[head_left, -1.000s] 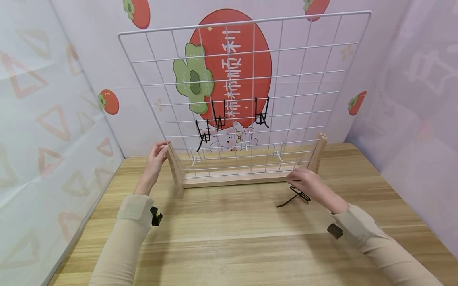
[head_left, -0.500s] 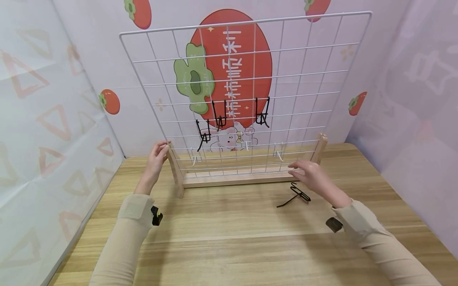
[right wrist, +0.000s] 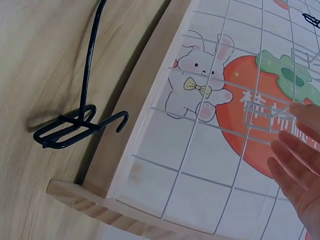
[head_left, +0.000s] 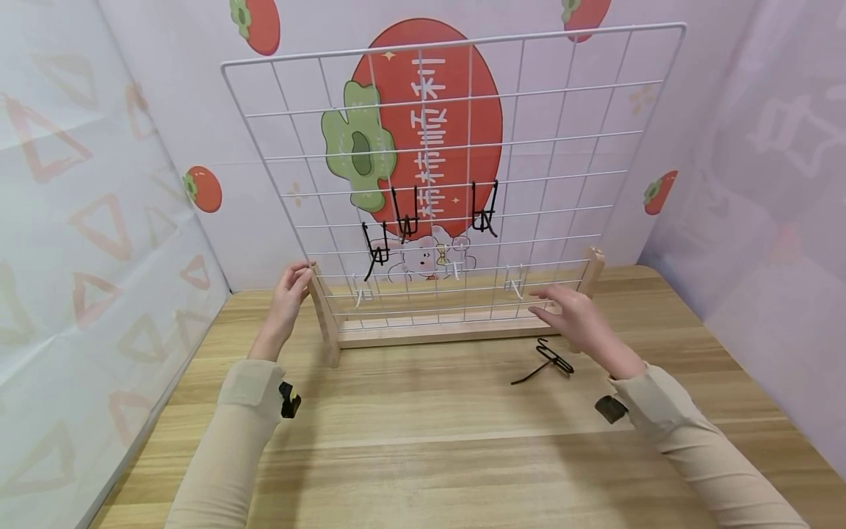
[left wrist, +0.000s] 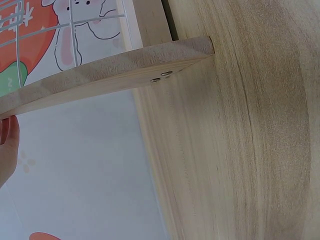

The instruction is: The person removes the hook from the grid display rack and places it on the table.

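In the head view a white wire grid panel (head_left: 456, 45) stands in a wooden stand (head_left: 429, 339). My left hand (head_left: 289, 288) holds the top of the stand's left post (head_left: 322, 316); in the left wrist view fingers (left wrist: 11, 132) touch that post. My right hand (head_left: 573, 316) holds nothing, thumb and fingers apart, close in front of the grid's lower right part. Just left of its fingertips hangs a white hook (head_left: 514, 285), also in the right wrist view. Below the hand, a loose black wire hook (head_left: 555, 358) lies on the table in front of the base.
Three black hooks, including one at the right (head_left: 484, 213), hang on the grid's middle rows. Two more white hooks, one at the lower left (head_left: 361, 292), hang lower. A patterned backdrop (head_left: 714, 147) encloses the wooden table (head_left: 423, 455) at the back and sides.
My right hand has risen from beside the loose black hook toward the white hook on the grid, and its fingers have spread. My left hand stays on the post.
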The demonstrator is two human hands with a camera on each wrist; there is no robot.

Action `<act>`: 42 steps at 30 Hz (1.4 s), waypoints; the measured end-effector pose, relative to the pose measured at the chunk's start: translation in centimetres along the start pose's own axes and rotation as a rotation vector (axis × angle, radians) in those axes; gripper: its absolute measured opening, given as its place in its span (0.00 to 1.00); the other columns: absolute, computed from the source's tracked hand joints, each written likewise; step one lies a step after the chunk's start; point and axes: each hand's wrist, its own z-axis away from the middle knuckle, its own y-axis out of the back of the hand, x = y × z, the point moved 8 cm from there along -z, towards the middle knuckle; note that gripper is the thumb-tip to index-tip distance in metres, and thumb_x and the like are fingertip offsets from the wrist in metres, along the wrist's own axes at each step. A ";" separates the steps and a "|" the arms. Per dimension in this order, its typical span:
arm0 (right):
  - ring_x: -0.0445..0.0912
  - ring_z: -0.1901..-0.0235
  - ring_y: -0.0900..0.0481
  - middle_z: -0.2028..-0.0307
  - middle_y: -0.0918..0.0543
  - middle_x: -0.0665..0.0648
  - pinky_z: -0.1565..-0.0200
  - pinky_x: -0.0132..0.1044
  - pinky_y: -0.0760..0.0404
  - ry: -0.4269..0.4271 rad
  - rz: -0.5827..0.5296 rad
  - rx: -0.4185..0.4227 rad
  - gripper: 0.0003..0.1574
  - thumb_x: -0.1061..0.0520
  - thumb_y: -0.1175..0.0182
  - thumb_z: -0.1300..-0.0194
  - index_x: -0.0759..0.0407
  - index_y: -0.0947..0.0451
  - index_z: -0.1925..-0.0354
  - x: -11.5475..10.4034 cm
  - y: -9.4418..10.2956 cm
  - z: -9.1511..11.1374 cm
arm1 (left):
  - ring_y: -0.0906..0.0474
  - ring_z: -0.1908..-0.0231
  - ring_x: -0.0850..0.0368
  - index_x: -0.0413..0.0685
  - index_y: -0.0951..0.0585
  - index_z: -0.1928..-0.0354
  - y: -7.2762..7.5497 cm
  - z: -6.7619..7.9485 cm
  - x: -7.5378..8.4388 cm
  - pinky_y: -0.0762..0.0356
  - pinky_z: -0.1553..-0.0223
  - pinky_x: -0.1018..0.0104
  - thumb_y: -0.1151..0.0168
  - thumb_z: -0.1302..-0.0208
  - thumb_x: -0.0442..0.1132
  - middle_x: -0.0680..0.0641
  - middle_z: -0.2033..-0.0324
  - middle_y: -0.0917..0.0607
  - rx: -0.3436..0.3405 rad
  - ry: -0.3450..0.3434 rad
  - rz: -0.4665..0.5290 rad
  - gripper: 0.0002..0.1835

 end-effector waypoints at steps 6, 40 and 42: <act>0.55 0.63 0.22 0.64 0.19 0.62 0.63 0.45 0.24 -0.017 -0.019 -0.003 0.20 0.67 0.32 0.58 0.67 0.24 0.62 -0.2 0.0 -0.3 | 0.34 0.55 0.67 0.57 0.32 0.60 0.0 -0.1 0.0 0.45 0.42 0.57 0.55 0.33 0.40 0.57 0.57 0.28 0.003 -0.015 0.000 0.03; 0.54 0.66 0.20 0.65 0.18 0.63 0.65 0.41 0.24 -0.013 -0.135 0.104 0.17 0.74 0.33 0.60 0.68 0.22 0.66 0.0 -1.1 -1.1 | 0.34 0.55 0.64 0.60 0.32 0.60 0.1 0.1 0.0 0.49 0.41 0.50 0.54 0.33 0.41 0.56 0.59 0.28 0.001 -0.031 -0.020 0.03; 0.53 0.66 0.20 0.65 0.18 0.63 0.64 0.40 0.24 -0.024 -0.143 0.103 0.16 0.74 0.34 0.59 0.68 0.22 0.67 0.0 -1.2 -1.1 | 0.34 0.55 0.65 0.60 0.32 0.60 0.2 0.1 0.0 0.49 0.41 0.50 0.55 0.33 0.42 0.56 0.59 0.28 0.001 -0.031 -0.023 0.03</act>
